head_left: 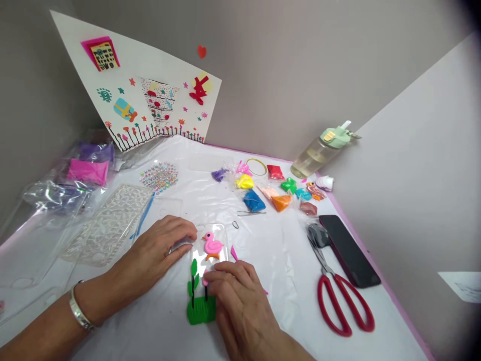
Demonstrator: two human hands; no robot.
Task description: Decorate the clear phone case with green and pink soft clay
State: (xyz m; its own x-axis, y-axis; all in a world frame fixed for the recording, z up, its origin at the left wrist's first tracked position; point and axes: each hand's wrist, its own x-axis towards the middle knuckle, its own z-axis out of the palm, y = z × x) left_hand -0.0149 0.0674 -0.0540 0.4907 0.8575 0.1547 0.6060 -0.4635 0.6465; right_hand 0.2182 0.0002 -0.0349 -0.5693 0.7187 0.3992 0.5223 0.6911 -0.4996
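A clear phone case lies in front of me, decorated with a pink clay duck, a green clay grass patch and a stem with green leaves. My left hand grips the upper left edge of the case with bent fingers and thumb. Lower down, my right hand has its fingers together on a small pink clay piece at the top of a black stem. Its palm hides the lower right part of the case. Pink clay scraps lie just right of the case.
Red-handled scissors and a black phone lie at right. Several clay packets and a tilted water bottle are behind. Rhinestones, a patterned clear sheet and plastic bags are at left. A decorated card leans behind.
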